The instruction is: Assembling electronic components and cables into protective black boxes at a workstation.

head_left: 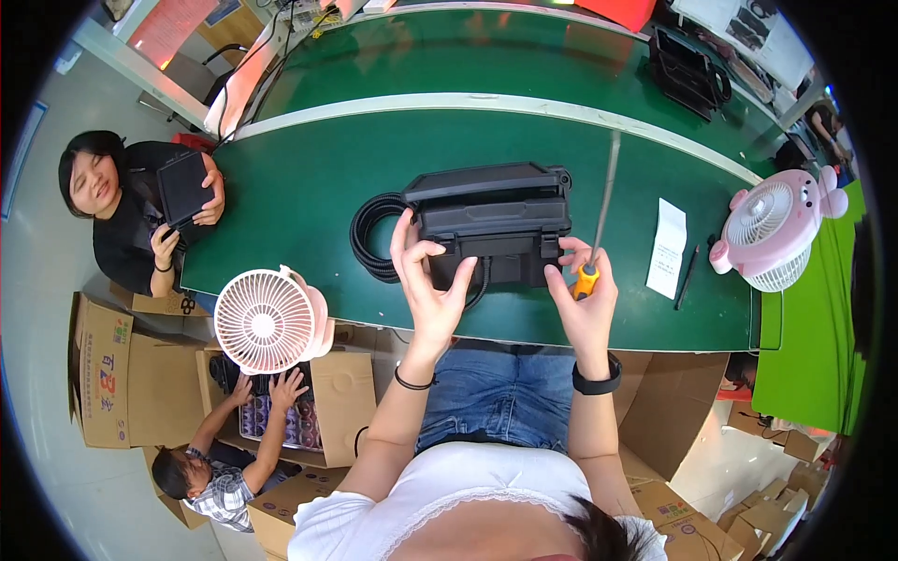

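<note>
Your left hand, fingers spread, presses the black device on the green bench; your right hand grips an orange-handled screwdriver upright beside it.

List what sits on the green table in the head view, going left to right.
White desk fan → coiled black hose → left hand → black case → right hand with screwdriver → paper slip → pen → pink fan.

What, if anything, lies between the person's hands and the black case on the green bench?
Nothing visible does. The left hand already rests on the front edge of the black case, and the right hand, gripping an orange-handled screwdriver, touches its right front corner. The coiled black hose lies at the case's left.
</note>
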Available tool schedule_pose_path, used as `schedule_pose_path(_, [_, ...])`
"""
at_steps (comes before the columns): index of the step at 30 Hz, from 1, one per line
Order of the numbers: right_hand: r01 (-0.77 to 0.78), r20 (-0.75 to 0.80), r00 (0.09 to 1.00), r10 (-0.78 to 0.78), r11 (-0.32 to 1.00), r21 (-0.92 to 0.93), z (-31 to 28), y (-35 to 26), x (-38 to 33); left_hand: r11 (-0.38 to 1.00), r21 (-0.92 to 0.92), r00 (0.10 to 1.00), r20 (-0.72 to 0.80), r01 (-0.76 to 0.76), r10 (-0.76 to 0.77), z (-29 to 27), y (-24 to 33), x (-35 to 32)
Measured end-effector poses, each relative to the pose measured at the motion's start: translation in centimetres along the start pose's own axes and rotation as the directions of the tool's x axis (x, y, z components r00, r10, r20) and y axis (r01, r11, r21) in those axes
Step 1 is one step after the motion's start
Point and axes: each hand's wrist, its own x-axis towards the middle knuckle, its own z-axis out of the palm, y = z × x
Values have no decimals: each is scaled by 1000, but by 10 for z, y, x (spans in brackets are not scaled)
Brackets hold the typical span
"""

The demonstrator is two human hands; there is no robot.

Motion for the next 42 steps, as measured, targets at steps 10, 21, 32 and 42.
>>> schedule_pose_path(10, [-179, 58, 984, 169, 935, 306, 5, -16, 10, 1000, -9, 1000, -12, 11, -11, -1, 0, 0])
schedule_pose_path(21, [-110, -74, 991, 108, 994, -19, 13, -18, 50, 1000, -1, 1000, -16, 3, -3, -2, -3, 1])
schedule_pose_path(32, [-245, 62, 968, 242, 968, 43, 3, -16, 66, 997, -77, 1000, -5, -9, 8, -2, -14, -6])
schedule_pose_path(42, [-19, 254, 965, 61, 986, -164, -14, -10, 59, 998, -66, 1000, -18, 14, -15, 0, -10, -1])
